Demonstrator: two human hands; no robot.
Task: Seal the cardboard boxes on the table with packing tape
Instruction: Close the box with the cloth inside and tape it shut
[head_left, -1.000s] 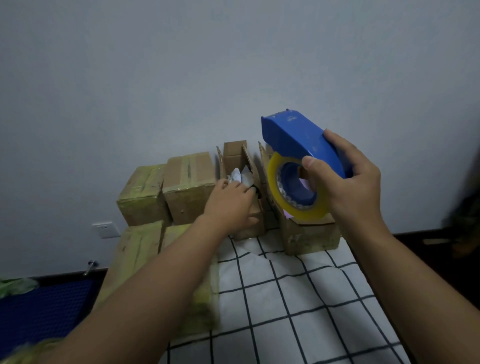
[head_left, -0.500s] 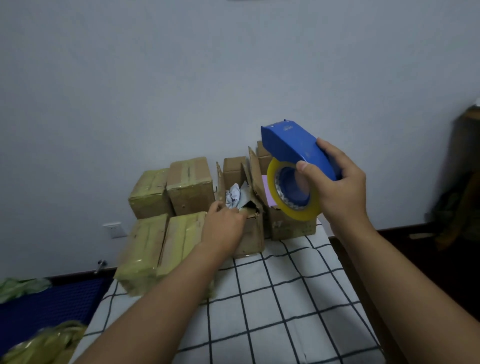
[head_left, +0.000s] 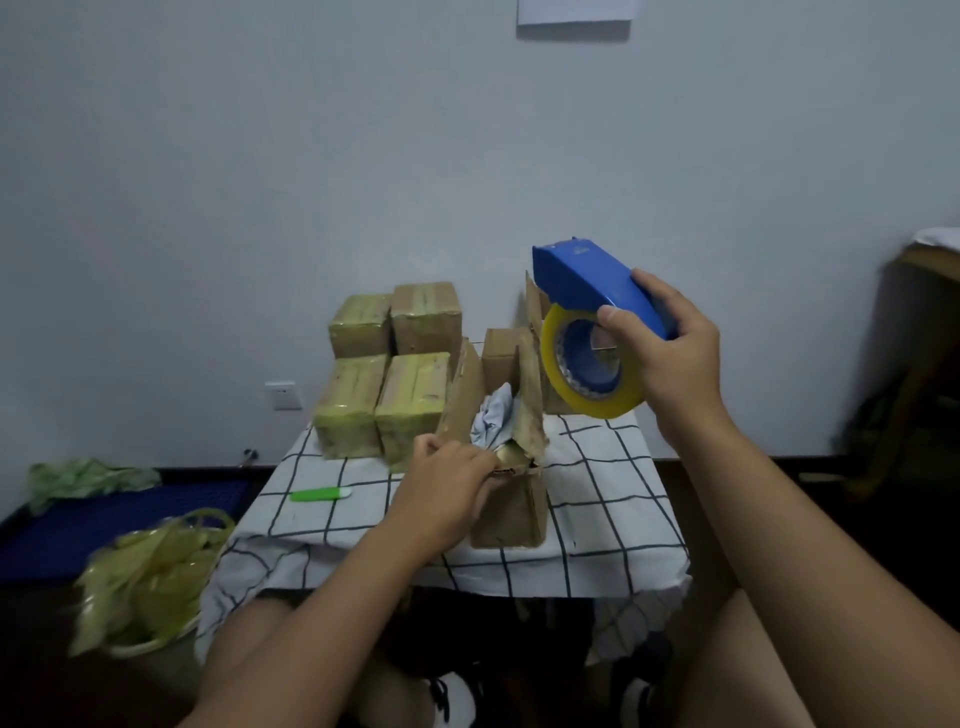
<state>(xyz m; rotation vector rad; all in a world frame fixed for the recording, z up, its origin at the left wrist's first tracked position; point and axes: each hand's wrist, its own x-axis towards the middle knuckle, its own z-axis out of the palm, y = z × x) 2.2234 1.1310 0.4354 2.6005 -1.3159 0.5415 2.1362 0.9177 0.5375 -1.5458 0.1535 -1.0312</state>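
Right hand (head_left: 670, 358) grip holds the blue tape dispenser (head_left: 597, 291) above the counter (head_left: 597, 467); left hand (head_left: 447, 486) grip pinches the open cardboard box (head_left: 511, 509) near flap

The left hand (head_left: 447, 480) is reaching forward with its arm stretched out, fingers curled down, maybe pinching something, though its grip is hard to see. The right hand (head_left: 670, 343) is lifted up high, thumb in front and fingers wrapped behind, holding tight.
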